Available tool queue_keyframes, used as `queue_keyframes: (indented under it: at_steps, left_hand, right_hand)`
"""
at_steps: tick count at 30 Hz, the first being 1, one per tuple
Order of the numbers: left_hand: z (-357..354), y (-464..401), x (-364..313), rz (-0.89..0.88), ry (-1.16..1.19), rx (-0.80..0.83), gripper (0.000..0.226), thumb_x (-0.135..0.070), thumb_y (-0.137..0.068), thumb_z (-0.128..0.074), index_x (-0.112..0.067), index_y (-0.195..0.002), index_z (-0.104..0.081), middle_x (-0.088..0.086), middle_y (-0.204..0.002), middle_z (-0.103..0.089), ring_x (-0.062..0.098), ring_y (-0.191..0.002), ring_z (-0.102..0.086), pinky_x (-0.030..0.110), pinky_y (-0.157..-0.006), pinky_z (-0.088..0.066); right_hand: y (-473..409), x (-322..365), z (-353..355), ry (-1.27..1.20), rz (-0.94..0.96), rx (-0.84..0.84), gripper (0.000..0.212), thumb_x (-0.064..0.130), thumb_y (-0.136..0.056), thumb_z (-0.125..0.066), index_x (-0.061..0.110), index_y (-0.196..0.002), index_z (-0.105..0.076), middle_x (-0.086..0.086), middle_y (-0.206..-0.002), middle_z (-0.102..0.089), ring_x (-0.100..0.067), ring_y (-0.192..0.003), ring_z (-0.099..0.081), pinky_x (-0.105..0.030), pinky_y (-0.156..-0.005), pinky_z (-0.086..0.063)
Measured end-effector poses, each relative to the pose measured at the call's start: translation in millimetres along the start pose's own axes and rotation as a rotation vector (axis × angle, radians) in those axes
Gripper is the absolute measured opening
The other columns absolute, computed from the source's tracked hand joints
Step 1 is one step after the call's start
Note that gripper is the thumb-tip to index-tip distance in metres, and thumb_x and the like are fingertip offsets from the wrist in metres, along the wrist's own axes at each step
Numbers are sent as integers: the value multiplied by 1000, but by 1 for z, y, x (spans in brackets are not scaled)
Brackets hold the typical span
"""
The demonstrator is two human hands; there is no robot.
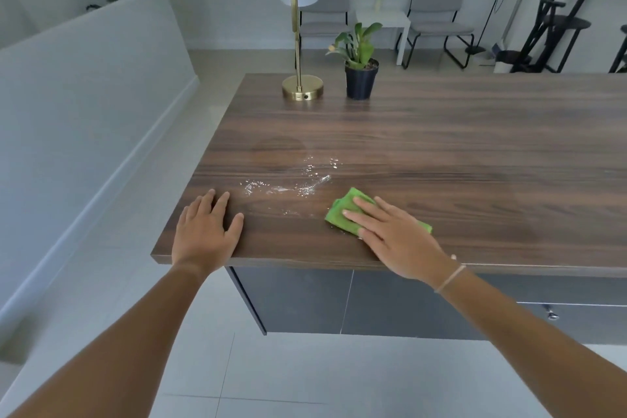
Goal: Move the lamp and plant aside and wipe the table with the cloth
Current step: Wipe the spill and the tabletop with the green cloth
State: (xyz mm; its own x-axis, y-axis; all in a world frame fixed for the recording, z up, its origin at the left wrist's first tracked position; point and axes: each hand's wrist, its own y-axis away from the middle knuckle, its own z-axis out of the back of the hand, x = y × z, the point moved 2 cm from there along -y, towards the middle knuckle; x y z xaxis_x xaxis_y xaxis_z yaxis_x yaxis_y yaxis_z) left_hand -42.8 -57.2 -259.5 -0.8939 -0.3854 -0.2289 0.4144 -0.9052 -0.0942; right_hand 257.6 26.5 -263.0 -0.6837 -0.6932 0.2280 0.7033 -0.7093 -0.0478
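A brass lamp with a white shade stands at the far left corner of the dark wooden table. Right beside it is a green plant in a black pot. White crumbs and powder are scattered near the table's front left part. My right hand presses flat on a folded green cloth just right of the powder. My left hand rests flat on the table's front left corner, fingers apart, holding nothing.
The table's left edge and front edge are close to my hands, with grey tiled floor beyond. Two grey chairs, a small white side table and a black rack stand behind the table. A low white wall runs along the left.
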Motion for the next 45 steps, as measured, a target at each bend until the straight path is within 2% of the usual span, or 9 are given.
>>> queue_keyframes:
  at_steps: [3,7,13,18,26,32,35,41,45]
  left_hand:
    - [0,0,0,3,-1,3,58,-46,-92,-34,-19,-144,-30,7,-155,-27,27,-143,-20,40,-119,-13]
    - [1,0,-1,6,-12,2,58,-47,-92,-34,-20,-144,-30,6,-155,-28,26,-143,-21,40,-119,-13]
    - [2,1,-2,20,7,12,58,-46,-93,-34,-21,-145,-29,5,-155,-27,25,-144,-19,39,-119,-12]
    - [11,-4,9,-36,70,38,63,-53,-88,-27,-21,-140,-39,5,-150,-35,26,-138,-29,38,-115,-19]
    - [14,-20,30,2,115,15,66,-54,-84,-25,-21,-139,-41,5,-152,-34,24,-141,-26,37,-118,-15]
    - [14,-22,30,-27,122,32,56,-42,-92,-38,-22,-144,-31,2,-157,-22,19,-146,-13,31,-119,-6]
    - [13,-23,31,-30,141,33,58,-46,-91,-34,-23,-144,-30,1,-157,-22,18,-146,-13,29,-118,-5]
    - [13,-23,30,-20,145,7,68,-53,-82,-25,-26,-143,-31,-2,-156,-24,16,-146,-14,28,-117,-6]
    - [11,-24,33,-13,143,-8,71,-58,-80,-20,-28,-143,-31,-4,-156,-24,14,-145,-14,23,-115,-2]
  right_hand:
    - [7,-79,9,68,-143,-37,61,51,-91,-5,28,-142,-28,-1,-151,-36,-20,-143,-26,-37,-118,-14]
    - [-49,-125,18,77,-481,-35,67,54,-87,3,30,-146,-20,-3,-158,-18,-31,-144,-17,-49,-118,-14]
    - [-85,32,-6,-29,-110,-4,44,34,-99,-23,38,-143,-25,7,-158,-13,-27,-146,-9,-38,-117,-11]
    - [-24,-13,10,-31,33,-132,48,31,-93,-24,22,-135,-46,-3,-146,-41,-19,-136,-38,-22,-114,-9]
    - [-152,-104,13,-7,-461,-91,47,28,-98,-20,29,-144,-27,-5,-157,-19,-34,-142,-21,-43,-118,-14]
    - [-162,37,-15,-65,76,18,45,37,-98,-20,36,-142,-30,8,-156,-17,-19,-145,-9,-34,-119,-10]
    - [-111,26,-4,-107,217,-8,55,53,-91,-12,38,-140,-32,19,-149,-15,-4,-139,-7,-20,-114,-4]
    - [-185,-97,14,-80,-217,-77,42,27,-98,-28,32,-140,-36,-1,-156,-24,-24,-145,-18,-38,-120,-10]
    - [-268,-30,-6,-102,-161,-41,43,29,-99,-24,35,-141,-33,3,-157,-19,-24,-146,-14,-41,-120,-12]
